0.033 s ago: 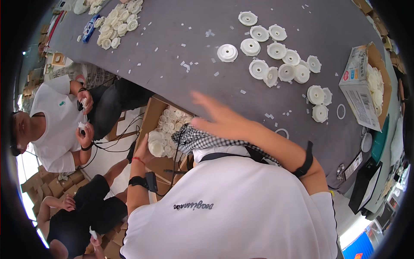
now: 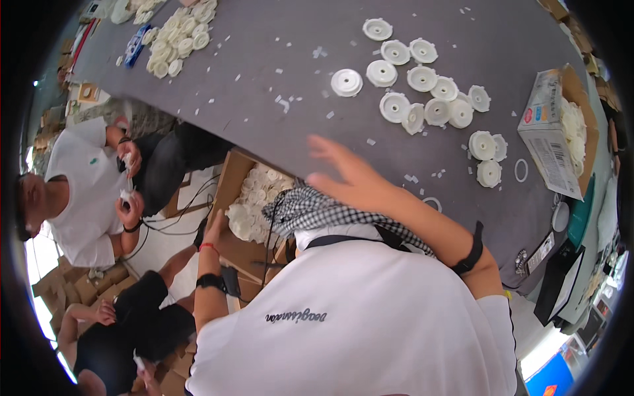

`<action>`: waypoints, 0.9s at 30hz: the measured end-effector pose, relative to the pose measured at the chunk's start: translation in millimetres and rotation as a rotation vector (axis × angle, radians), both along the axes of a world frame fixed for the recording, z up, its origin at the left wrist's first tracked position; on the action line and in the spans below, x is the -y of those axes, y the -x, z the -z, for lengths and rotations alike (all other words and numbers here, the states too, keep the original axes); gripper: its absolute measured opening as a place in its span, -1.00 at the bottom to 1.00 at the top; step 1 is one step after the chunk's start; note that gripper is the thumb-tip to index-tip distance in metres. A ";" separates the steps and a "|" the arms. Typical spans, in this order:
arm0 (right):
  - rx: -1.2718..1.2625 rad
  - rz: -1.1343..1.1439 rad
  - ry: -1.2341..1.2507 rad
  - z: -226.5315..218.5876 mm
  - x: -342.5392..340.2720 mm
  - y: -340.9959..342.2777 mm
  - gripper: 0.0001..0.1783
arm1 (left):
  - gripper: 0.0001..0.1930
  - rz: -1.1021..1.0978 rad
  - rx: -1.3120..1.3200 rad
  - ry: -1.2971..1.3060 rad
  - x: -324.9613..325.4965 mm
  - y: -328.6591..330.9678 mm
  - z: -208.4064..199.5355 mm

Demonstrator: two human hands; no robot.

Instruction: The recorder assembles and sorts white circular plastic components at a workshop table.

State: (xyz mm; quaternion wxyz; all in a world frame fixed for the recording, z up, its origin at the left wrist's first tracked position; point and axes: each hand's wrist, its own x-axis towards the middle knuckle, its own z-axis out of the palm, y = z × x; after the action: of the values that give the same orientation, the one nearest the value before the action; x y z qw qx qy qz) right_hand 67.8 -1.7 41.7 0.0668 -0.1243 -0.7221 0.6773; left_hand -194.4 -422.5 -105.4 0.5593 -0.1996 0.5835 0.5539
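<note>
My left hand (image 2: 212, 231) is at the near-left side of an open cardboard box (image 2: 226, 181), fingers stretched along its wall. White round plastic discs (image 2: 244, 221) lie heaped in the box beside these fingers, and I see none in the hand. Over the table's near edge hovers my right hand (image 2: 343, 175), fingers apart, slightly blurred and holding nothing. A black-and-white checked cloth (image 2: 317, 210) lies below it, against my white shirt. Farther out on the grey table (image 2: 284, 138) are several white ribbed discs (image 2: 422, 78), some overlapping.
A carton (image 2: 545, 132) of white pieces stands at the right. A pile of cream discs (image 2: 178, 39) and a blue object (image 2: 137, 45) lie far left. Small translucent scraps (image 2: 282, 103) dot the table. Two people sit at the left, one in a white shirt (image 2: 82, 191). Cables (image 2: 158, 224) hang near the box.
The white disc at my left hand has left it and merged with the heap in the box. My right hand has shifted slightly right and nearer to me.
</note>
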 end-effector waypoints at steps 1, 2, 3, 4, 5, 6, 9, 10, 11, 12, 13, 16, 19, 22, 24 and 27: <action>-0.040 0.053 -0.013 -1.1 -8.8 -5.8 -0.37 | -0.31 -0.048 -0.640 0.437 77.1 30.1 18.2; 0.002 0.202 -0.059 18.5 -18.3 -24.5 -0.48 | -0.36 -0.097 -0.806 0.582 31.1 36.1 20.0; 0.053 0.266 -0.086 37.7 -26.8 -45.1 -0.48 | -0.40 -0.139 -0.972 0.721 -34.0 30.7 -4.8; 0.082 0.426 0.025 48.2 -32.7 -62.0 -0.54 | -0.44 -0.244 -1.193 0.342 -92.0 14.1 -31.8; 0.106 0.584 0.136 50.7 -36.3 -76.7 -0.59 | -0.47 -0.118 -1.284 0.100 -161.2 -13.6 -81.5; 0.128 0.615 0.116 47.5 -36.9 -89.5 -0.59 | -0.50 -0.022 -1.209 -0.147 -225.7 -47.7 -130.6; 0.070 0.857 0.188 35.8 -42.2 -119.2 -0.70 | -0.43 0.481 -0.905 -0.897 -333.9 -117.4 -227.7; 0.039 0.955 0.185 39.2 -43.4 -133.0 -0.71 | -0.37 0.708 -0.845 -1.049 -359.5 -144.5 -252.5; -0.008 1.035 0.183 37.4 -43.3 -140.8 -0.72 | -0.41 0.873 -0.753 -1.391 -384.1 -162.4 -271.3; 0.004 1.065 0.160 35.5 -43.6 -144.3 -0.72 | -0.44 1.141 -0.713 -1.644 -413.0 -172.6 -292.0; -0.024 1.118 0.146 26.6 -43.6 -145.9 -0.73 | -0.45 0.846 -0.400 -1.759 -409.4 -212.0 -292.6; -0.064 1.290 0.067 31.6 -38.7 -176.0 -0.75 | -0.45 1.397 0.190 -1.870 -450.6 -255.7 -329.8; -0.115 1.421 0.060 44.8 -35.4 -199.0 -0.79 | -0.47 1.424 0.276 -1.862 -465.8 -285.9 -336.6; -0.077 1.568 0.020 55.0 -32.3 -227.2 -0.79 | -0.49 1.451 0.326 -1.868 -470.3 -302.7 -347.5; -0.093 1.655 0.054 64.5 -30.7 -238.4 -0.79 | -0.50 1.465 0.333 -1.849 -468.5 -304.6 -354.0; -0.077 1.720 0.095 72.8 -29.6 -255.6 -0.79 | -0.52 1.493 0.328 -1.780 -468.6 -296.6 -360.7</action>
State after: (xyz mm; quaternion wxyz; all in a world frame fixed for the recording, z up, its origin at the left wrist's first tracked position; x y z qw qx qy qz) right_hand 323.4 28.0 -31.0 0.5756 -0.6074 -0.3452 0.4249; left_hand 102.1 46.0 255.2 0.7564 0.5848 -0.1166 0.2689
